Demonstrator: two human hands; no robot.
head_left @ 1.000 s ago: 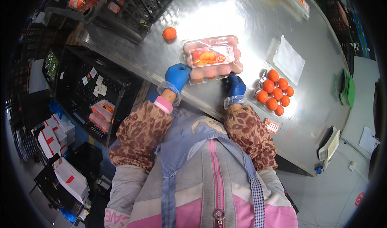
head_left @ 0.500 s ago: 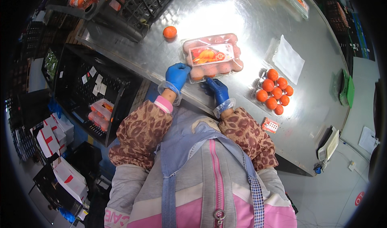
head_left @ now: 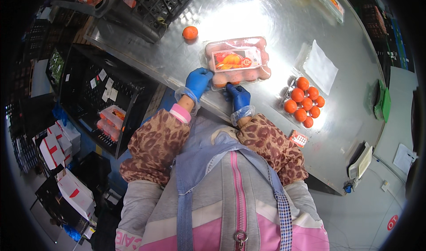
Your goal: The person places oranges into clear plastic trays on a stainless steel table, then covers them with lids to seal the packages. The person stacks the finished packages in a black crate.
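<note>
A clear plastic fruit pack (head_left: pixel 238 75) lies on the steel table, closed, with a picture label on top and round orange-red fruits inside. My left hand (head_left: pixel 198 81), in a blue glove, has its fingers closed on the near left corner of this pack. Beside it my right hand (head_left: pixel 238 95), gloved alike, pinches the pack's near edge. One loose orange-red fruit (head_left: pixel 190 33) sits beyond the pack's far left corner. Over to the right, an open clear tray (head_left: pixel 287 89) holds several more of these fruits without a cover.
White sheets (head_left: pixel 320 68) lie near the open tray, with a small red-and-white card (head_left: pixel 298 138) nearer me. A black crate (head_left: pixel 148 15) with packs stands at the far left. Another black crate (head_left: pixel 84 102) below the table's left edge holds fruit packs. A labelled pack (head_left: pixel 332 5) lies far right.
My right hand has shifted slightly left along the pack's near edge, its fingers drawn closer in. My left hand stays at the corner. The whole view has shifted a little.
</note>
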